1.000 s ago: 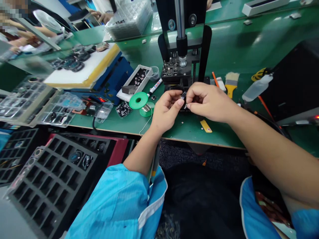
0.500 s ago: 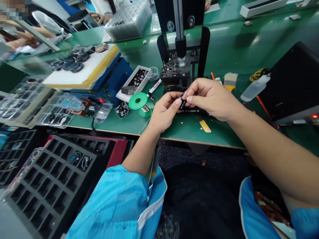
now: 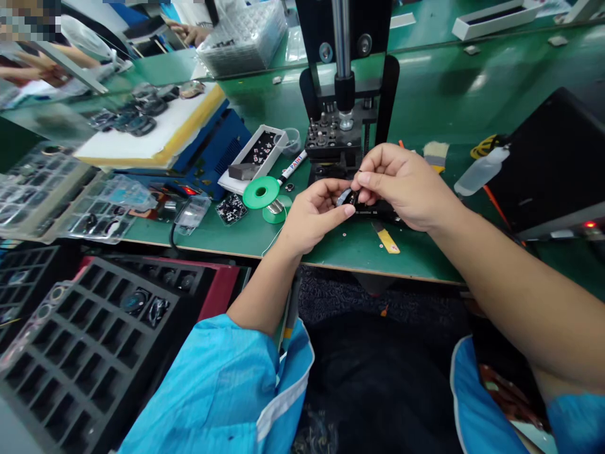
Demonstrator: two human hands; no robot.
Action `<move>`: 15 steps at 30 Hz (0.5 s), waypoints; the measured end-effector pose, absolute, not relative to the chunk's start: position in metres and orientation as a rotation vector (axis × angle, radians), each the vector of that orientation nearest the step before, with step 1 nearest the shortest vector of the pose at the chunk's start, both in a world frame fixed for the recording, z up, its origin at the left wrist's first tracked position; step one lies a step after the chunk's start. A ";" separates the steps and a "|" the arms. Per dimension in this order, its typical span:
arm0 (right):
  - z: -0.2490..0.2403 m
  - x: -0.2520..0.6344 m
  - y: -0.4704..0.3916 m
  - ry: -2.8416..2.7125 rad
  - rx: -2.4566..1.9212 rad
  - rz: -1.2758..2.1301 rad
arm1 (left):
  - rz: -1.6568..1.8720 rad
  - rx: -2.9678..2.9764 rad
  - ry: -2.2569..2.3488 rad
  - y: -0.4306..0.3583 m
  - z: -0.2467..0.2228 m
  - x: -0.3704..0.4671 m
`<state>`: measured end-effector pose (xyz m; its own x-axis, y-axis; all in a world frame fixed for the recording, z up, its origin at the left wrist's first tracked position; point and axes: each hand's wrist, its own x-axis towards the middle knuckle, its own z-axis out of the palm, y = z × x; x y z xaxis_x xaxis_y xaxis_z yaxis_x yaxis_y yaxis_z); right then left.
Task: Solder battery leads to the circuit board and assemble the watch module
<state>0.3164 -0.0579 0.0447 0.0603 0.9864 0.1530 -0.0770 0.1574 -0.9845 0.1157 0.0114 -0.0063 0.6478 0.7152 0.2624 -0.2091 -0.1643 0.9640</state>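
Note:
My left hand (image 3: 314, 213) is closed round a small, dark, shiny watch case (image 3: 345, 197), tilted between thumb and fingers. Thumb and forefinger of my right hand (image 3: 401, 183) are pinched together just above the case's right edge. Something tiny and dark may be between them, but it is too small to name. Both hands are over the front of the table, before a black hand press (image 3: 347, 120) with a steel ram. A yellow-handled blade (image 3: 387, 241) lies below my right hand.
Left of my hands are a green solder spool (image 3: 261, 193), a paint marker (image 3: 293, 167) and a box of small parts (image 3: 265, 150). A foam tray (image 3: 89, 340) is lower left. At right are a bottle (image 3: 482, 171), a brush (image 3: 435, 154) and a black device (image 3: 562, 164). People sit beyond.
The watch case has been turned in my left hand, so more of its shiny side shows. My right fingertips have risen slightly off it. The view has shifted a little.

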 end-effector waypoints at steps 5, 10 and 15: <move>0.044 0.321 -0.053 -1.066 -1.037 1.048 | 0.879 1.559 0.406 0.012 -0.007 0.117; 0.045 0.326 -0.052 -1.026 -1.035 1.008 | 0.893 1.620 0.389 0.013 -0.008 0.117; 0.044 0.329 -0.049 -0.975 -1.034 0.918 | 0.873 1.663 0.363 0.012 -0.007 0.116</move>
<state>0.3288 -0.0494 0.0436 0.2974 0.9335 0.2002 -0.1437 0.2511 -0.9572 0.1157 0.0124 -0.0072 0.6738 0.6502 0.3511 -0.2099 -0.2872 0.9346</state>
